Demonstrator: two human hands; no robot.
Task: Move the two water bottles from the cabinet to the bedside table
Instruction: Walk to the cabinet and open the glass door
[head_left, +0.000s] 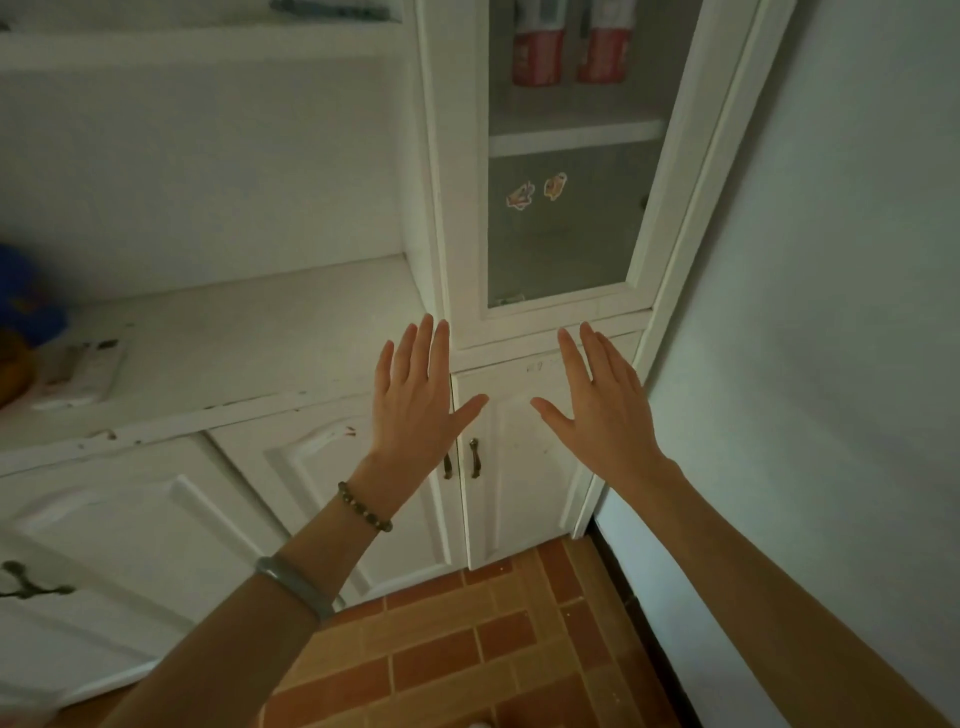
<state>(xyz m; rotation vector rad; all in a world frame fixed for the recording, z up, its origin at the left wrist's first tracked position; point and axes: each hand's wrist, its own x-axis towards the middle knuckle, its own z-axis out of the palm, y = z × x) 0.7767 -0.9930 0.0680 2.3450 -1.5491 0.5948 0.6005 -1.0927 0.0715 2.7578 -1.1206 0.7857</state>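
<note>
Two water bottles stand side by side on the upper shelf behind the cabinet's glass door. Left of the cabinet runs the bench; both hands are before the lower doors.

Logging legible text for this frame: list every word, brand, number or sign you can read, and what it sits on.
Nothing here can be read.
Two bottles behind the glass door: red and white labels, print too blurred.
Two stickers on the glass: pictures, no readable words.
Flat pack on the counter: dark marks, too blurred.
Faint marks on the cabinet front: illegible.
</note>
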